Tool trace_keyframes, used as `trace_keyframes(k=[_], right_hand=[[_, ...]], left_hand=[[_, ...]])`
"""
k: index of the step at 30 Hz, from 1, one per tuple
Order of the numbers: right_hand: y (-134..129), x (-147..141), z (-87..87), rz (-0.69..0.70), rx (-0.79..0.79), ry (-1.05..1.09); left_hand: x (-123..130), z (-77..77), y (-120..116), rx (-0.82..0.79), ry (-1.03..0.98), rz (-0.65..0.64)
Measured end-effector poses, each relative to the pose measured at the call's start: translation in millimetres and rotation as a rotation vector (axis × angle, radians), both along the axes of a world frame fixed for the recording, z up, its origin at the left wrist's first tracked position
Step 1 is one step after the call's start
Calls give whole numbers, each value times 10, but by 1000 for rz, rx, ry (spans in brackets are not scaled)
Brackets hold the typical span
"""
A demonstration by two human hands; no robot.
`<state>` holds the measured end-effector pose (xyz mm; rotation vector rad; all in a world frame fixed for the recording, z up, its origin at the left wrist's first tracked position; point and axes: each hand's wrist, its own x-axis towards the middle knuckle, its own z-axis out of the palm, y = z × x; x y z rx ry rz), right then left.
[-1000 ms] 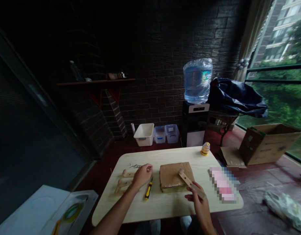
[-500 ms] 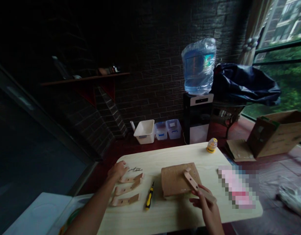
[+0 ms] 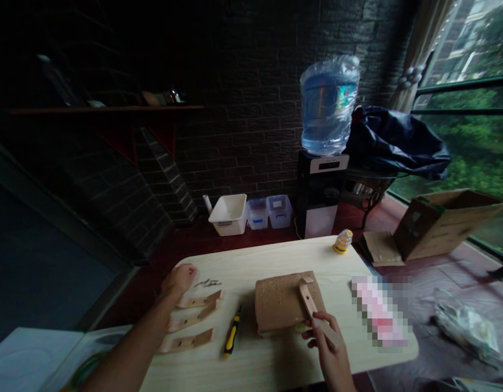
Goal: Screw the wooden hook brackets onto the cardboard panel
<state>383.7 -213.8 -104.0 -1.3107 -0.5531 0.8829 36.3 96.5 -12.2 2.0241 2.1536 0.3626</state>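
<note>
My right hand [image 3: 329, 343] grips a curved wooden strip [image 3: 307, 298] with dark holes, its hooked far end above a brown cardboard block [image 3: 271, 305]. At the table's far left corner, my left hand [image 3: 181, 277] is closed. Its fingertips are blurred, and whatever they hold, if anything, is hidden. Just right of it lies a small pile of dark screws [image 3: 209, 283]. Nearer to me are three similar bent wooden strips [image 3: 193, 319] in a row. A yellow and black screwdriver [image 3: 232, 332] rests between these strips and the block.
The pale wooden table [image 3: 251, 256] carries a yellow-capped clear container [image 3: 343, 242] at its far right corner and a blurred pink item [image 3: 377, 313] on the right. Beyond stand plastic bins [image 3: 230, 215], a water dispenser [image 3: 322, 190] and a cardboard box [image 3: 439, 228].
The view has swung right, so things sit further left. My left hand has drawn slightly away from the screws. My right hand still holds the wooden strip over the block.
</note>
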Motion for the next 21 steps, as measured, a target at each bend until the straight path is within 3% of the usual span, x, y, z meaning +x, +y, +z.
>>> trace_keyframes(k=[3,5,9,12,14,17,21], right_hand=[[-42,-14,-22,-15,-41,-52],[-98,-56,6,-26,-39,-35],[-270,-209,104,-48,17,27],[-407,-296,143,-62,40,-1],[-472,-304,147,-57,48,-17],[-531,-250,142,-35,59,-13],[-615,-159,138,-49,36,-84]], left_hand=[[266,146,-108,20,-110,-57],[591,165,-264,27,-192,-137],[1400,19,-817,6,-310,-320],[1813,-89,-1310,-8,-330,-383],[1900,-114,-1601,3,-335,-340],[1799,-160,-1985,16,-353,-222],[1533,-405,-2465,-8,-480,-113]])
